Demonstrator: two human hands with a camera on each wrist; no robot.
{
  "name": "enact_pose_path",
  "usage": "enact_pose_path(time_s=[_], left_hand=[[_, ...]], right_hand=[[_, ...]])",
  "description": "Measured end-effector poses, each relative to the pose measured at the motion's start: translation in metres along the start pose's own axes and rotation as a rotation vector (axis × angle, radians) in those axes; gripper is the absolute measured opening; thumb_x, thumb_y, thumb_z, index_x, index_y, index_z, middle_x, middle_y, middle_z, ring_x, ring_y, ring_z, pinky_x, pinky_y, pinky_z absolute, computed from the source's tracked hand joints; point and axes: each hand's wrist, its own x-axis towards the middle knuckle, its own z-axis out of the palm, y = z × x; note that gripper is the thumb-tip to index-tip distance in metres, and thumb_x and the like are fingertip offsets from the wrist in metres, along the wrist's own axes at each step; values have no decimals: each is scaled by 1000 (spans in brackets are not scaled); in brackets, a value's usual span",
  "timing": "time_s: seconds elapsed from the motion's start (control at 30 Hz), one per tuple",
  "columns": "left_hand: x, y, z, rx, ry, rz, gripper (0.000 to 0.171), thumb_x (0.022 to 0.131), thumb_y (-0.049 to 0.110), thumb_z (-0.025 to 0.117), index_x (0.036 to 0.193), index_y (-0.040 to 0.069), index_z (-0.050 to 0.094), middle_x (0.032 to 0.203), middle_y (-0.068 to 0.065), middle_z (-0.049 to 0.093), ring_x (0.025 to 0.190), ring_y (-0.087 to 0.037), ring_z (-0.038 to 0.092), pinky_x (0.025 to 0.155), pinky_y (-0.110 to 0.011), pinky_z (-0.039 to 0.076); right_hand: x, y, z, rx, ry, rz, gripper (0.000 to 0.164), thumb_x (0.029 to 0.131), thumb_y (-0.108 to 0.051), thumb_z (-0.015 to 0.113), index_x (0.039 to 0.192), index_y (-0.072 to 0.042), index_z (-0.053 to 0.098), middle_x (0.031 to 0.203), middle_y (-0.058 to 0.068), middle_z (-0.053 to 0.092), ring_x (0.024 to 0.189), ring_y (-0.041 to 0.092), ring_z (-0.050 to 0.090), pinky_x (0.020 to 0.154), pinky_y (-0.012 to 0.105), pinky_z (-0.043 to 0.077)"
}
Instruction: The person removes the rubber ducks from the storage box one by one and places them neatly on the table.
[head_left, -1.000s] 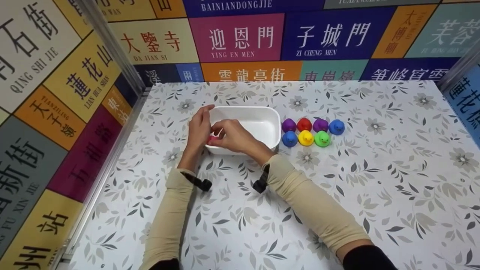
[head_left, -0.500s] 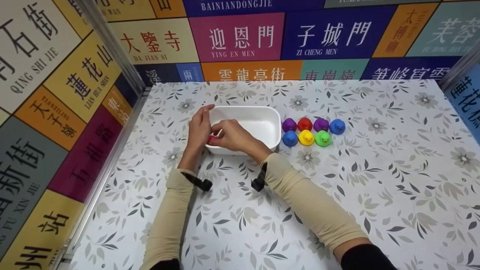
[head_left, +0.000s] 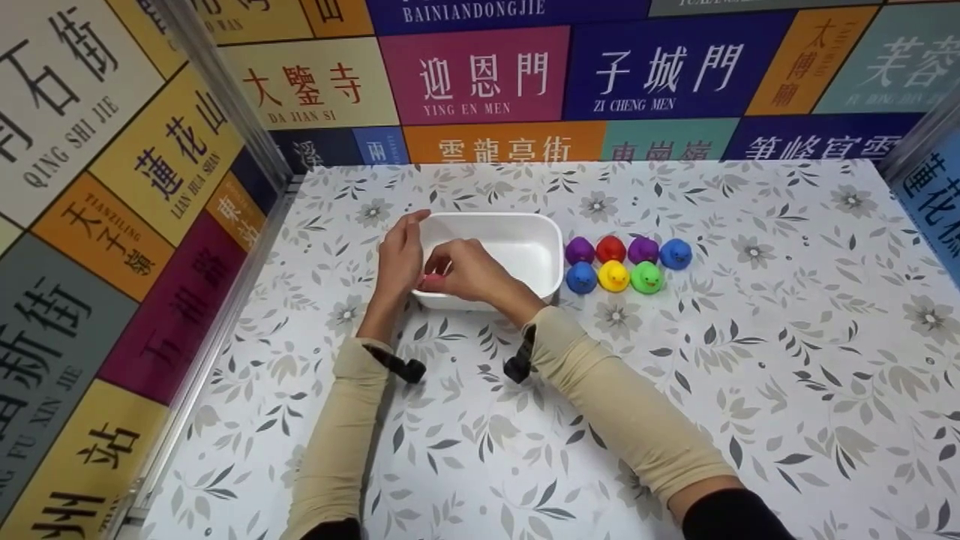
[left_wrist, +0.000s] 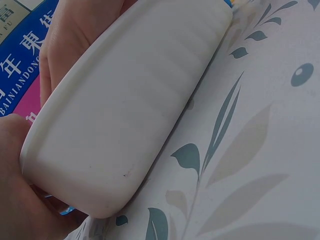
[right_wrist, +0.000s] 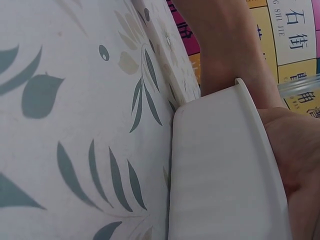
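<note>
At the left end of a white plastic tub (head_left: 525, 244), my left hand (head_left: 399, 255) holds the rim. In the left wrist view part of that hand (left_wrist: 25, 185) wraps the tub's near corner, above and below the lip. My right hand (head_left: 466, 271) reaches over the near rim, its thumb and fingertips pinching a small pink object (head_left: 432, 282) inside the left end of the tub. Most of the pink object is hidden by the hands. In the right wrist view the tub's outer wall (right_wrist: 220, 170) stands before the right hand (right_wrist: 295, 155).
Right of the tub, several rubber ducks stand in two rows: a red duck (head_left: 610, 250), a yellow duck (head_left: 613, 277), a green duck (head_left: 646, 277), plus purple and blue ones. A floral cloth (head_left: 750, 360) covers the table. Panels with printed signs (head_left: 484, 75) rise behind and at left.
The pink object and the right fingertips have shifted very slightly to the right. The left hand, tub and ducks look the same.
</note>
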Motion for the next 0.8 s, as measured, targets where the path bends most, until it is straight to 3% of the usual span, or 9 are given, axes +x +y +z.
enact_pose_path(time_s=[0.33,0.57,0.8], left_hand=[[-1,1,0,-19,-11,-16,46,119,36,36,145,17,68,154,-4,66,146,-20,57,124,-42,42],[-1,2,-1,-12,-11,-15,46,119,35,35,145,16,68,154,-5,65,146,-21,57,123,-42,43],[1,3,0,10,-20,-42,47,119,38,35,146,18,67,156,-5,64,148,-22,56,124,-43,43]], right_hand=[[-1,-1,-2,-24,7,48,15,91,-19,84,98,-5,81,90,7,80,82,17,69,76,30,53],[-3,-2,-6,-39,18,21,13,93,-15,80,100,-4,81,93,10,80,91,25,73,82,37,56],[-9,2,-16,-29,29,7,13,96,-14,76,103,-3,81,97,11,81,92,28,74,81,36,56]])
